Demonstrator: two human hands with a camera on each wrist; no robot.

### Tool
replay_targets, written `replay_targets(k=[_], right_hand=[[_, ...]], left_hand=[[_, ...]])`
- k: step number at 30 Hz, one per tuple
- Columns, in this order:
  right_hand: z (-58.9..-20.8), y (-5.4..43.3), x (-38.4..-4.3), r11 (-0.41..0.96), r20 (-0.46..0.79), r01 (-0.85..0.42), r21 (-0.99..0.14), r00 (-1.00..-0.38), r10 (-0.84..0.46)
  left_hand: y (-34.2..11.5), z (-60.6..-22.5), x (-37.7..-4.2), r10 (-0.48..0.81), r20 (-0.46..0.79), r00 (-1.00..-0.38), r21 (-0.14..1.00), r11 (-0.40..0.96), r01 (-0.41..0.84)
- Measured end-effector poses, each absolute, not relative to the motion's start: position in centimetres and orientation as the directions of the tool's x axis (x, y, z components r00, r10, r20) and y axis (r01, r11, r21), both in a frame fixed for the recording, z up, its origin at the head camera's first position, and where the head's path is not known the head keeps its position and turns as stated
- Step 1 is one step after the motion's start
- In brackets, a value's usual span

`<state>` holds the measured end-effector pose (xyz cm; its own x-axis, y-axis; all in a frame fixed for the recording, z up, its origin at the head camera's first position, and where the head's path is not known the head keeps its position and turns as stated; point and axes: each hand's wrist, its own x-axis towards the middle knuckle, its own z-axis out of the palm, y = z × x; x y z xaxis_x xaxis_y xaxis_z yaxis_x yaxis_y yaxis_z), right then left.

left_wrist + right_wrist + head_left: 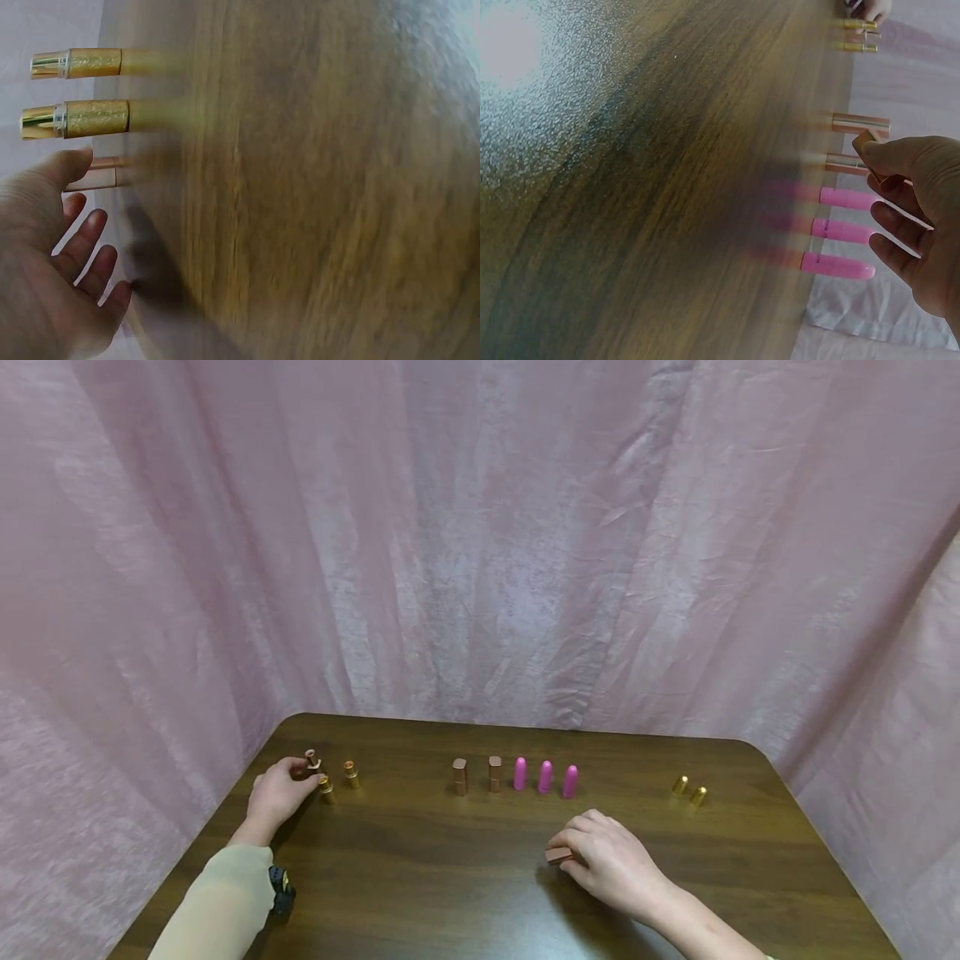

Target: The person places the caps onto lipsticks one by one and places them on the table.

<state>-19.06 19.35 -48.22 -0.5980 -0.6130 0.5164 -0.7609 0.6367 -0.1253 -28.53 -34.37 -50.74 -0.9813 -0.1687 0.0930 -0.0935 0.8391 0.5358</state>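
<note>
Right hand: pinching a copper piece between thumb and fingers, tilted, apparently raised off the table. Remaining fingers loosely bent. Fingertip hold, probably because of the small size. Cap or whole tube? Cannot tell (inside hidden by angle and fingers).

Just beyond: three pink tubes, upright in a row, rounded ends up, likely for the sake of flat bases below. Contents not visible.

Beside the pinks, to the left: two copper capped tubes, square-topped, upright, with a seam around the middle. Closed, judging by that seam; nothing to see inside.

Far off to the right: two gold domed pieces, standing close together, well apart from everything else. Probably caps, going by shape. Insides out of sight.

Left hand, at the far left: pinching a slim-necked copper tube with thumb and index finger, other fingers spread loosely. Seemingly upright, perhaps gripped around the body to leave the neck free. Just beside: two gold tubes, upright, narrow shiny ends uncovered (too small to read any content). Sorted by colour, perhaps to keep kinds apart.
</note>
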Motion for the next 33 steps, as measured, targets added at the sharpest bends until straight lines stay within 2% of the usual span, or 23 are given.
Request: replay_targets(k=[10,21,28,33], right_hand=[[-48.5,19.5,-18.9,0.658,0.478,-0.740,-0.135,-0.631,-0.611],[-48.6,19.7,-18.7,0.651,0.508,-0.749,-0.122,-0.611,-0.607],[-48.5,20.4,-18.6,0.684,0.478,-0.715,-0.144,-0.656,-0.584],[-48.3,21.2,-18.7,0.688,0.491,-0.711,-0.142,-0.654,-0.575]], left_hand=[[-33.9,-51.2,-28.9,-0.223,0.079,-0.972,0.517,0.842,-0.152],[-34.2,-51.0,-28.7,-0.245,0.116,-0.963,0.511,0.846,-0.153],[-34.3,-48.3,-27.8,-0.167,0.247,-0.955,0.505,0.863,-0.020],[-31.7,-45.1,-26.4,-0.070,0.300,-0.951,0.480,0.873,0.087]])
